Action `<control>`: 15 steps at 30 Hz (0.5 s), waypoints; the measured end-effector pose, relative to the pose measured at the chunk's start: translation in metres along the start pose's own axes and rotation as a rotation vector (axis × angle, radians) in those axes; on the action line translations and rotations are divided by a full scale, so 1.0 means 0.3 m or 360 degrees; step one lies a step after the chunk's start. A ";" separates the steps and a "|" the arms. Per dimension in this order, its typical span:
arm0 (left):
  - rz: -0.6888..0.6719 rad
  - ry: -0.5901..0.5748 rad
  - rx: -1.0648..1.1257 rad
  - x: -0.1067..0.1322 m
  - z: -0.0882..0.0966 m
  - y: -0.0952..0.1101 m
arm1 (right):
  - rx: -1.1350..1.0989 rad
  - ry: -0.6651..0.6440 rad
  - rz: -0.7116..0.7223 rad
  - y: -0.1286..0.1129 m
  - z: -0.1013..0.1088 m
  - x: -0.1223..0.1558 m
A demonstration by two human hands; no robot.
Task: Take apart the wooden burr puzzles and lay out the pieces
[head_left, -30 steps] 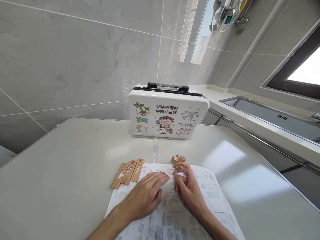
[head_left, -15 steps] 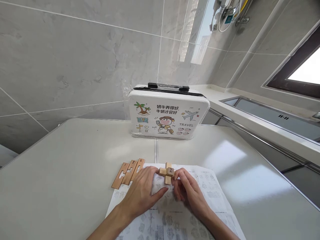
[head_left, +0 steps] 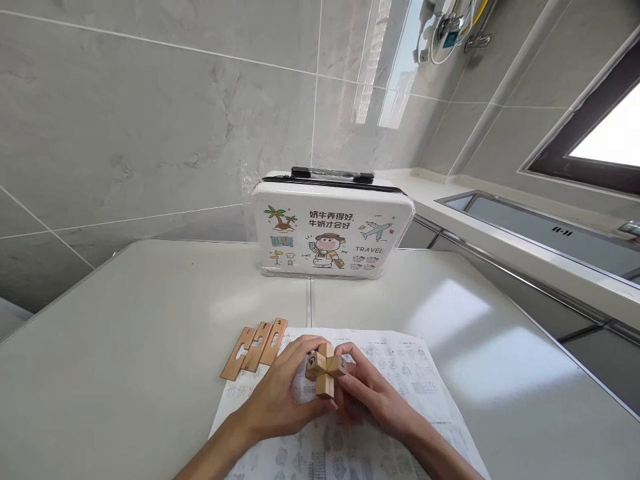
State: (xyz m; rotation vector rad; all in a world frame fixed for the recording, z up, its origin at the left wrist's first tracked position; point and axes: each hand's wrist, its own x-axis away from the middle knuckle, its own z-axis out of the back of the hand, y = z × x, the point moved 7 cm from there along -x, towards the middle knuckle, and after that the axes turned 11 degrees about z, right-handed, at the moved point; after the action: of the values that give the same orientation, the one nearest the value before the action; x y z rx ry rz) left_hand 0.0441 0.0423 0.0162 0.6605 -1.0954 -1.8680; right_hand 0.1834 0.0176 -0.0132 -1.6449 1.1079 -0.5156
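A wooden burr puzzle (head_left: 324, 375), a cross of square pale sticks with handwritten marks on some ends, is held between both hands above a printed sheet. My left hand (head_left: 277, 387) curves round its left side, fingers behind and thumb below at the front. My right hand (head_left: 367, 383) grips it from the right, thumb and index finger at the marked stick end. The printed sheet (head_left: 410, 373), covered in small drawings of puzzle shapes, lies under both hands. Left of the hands lie three flat wooden pieces (head_left: 256, 353) with cut-out slots, numbered 1, 3 and 2.
A white cartoon-printed case (head_left: 333, 233) in clear plastic stands at the back of the white table (head_left: 140, 320), before a grey tiled wall. On the right runs a counter with a sink (head_left: 540, 223). Pipes (head_left: 450, 30) hang at top right.
The puzzle has been turned and brought slightly nearer and lower, so other stick ends face me. My right hand has closed in on it. The view has shifted a little.
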 end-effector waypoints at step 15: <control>-0.0011 -0.0084 0.0282 -0.004 -0.015 0.038 | 0.0315 0.0357 -0.0042 0.052 0.065 0.010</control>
State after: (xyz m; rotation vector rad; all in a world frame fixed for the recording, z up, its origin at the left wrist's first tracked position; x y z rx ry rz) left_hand 0.0528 0.0387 0.0242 0.7196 -1.3052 -1.8168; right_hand 0.1936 0.0247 -0.0351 -1.4564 1.1585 -0.8168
